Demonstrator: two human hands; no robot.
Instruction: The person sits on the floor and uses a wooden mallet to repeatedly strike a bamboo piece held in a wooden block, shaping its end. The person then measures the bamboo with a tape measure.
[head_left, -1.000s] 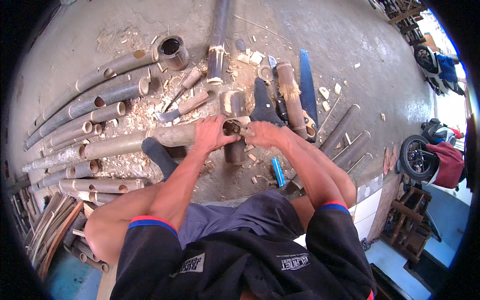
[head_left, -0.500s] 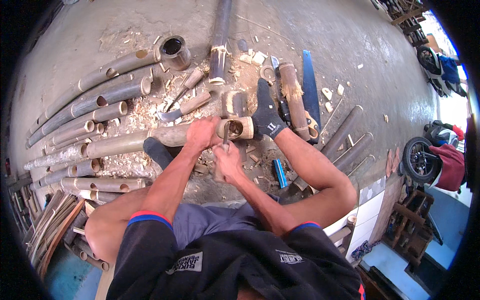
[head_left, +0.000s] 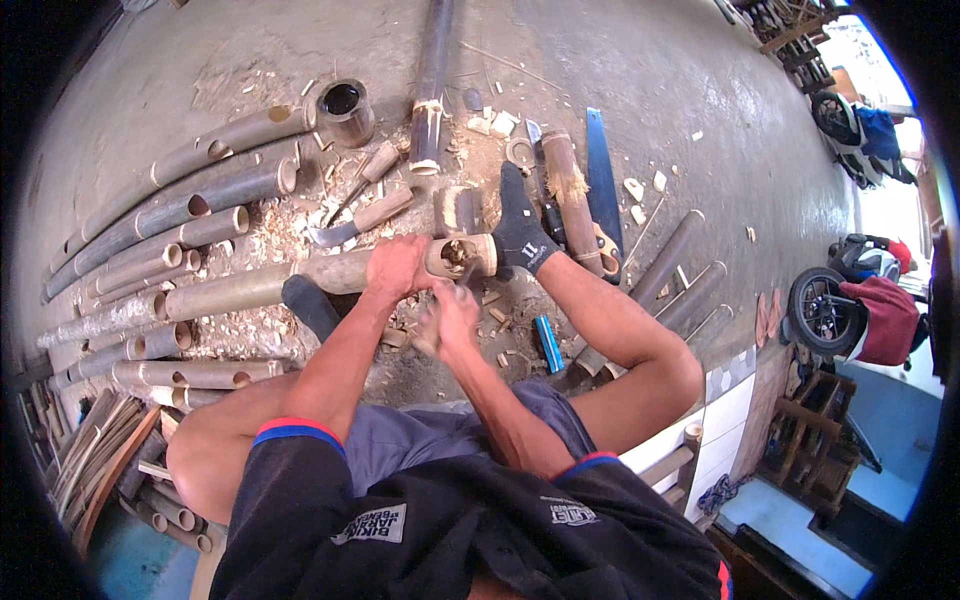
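Note:
A long bamboo pole [head_left: 235,291] lies across in front of me, with a round hole [head_left: 458,257] cut near its right end. My left hand [head_left: 398,264] is wrapped over the pole just left of that hole. Close below the hole, my right hand [head_left: 450,318] is closed round a narrow-bladed hand tool, blurred by motion; its exact kind is unclear. My socked feet rest on either side, the right foot [head_left: 522,225] against the pole's cut end. A short bamboo piece [head_left: 456,210] lies just beyond the pole.
Several holed bamboo lengths [head_left: 170,213] lie at the left. Beyond my hands are a curved knife [head_left: 365,219], another wooden-handled blade [head_left: 370,170] and a dark-filled container [head_left: 345,112]. At right lie a handsaw [head_left: 603,185] and a blue object [head_left: 547,343]. Wood shavings cover the floor.
My right hand has pulled down and slightly left, and the tool's blade no longer stands upright across the hole. The left hand keeps its hold. The whole view has shifted slightly.

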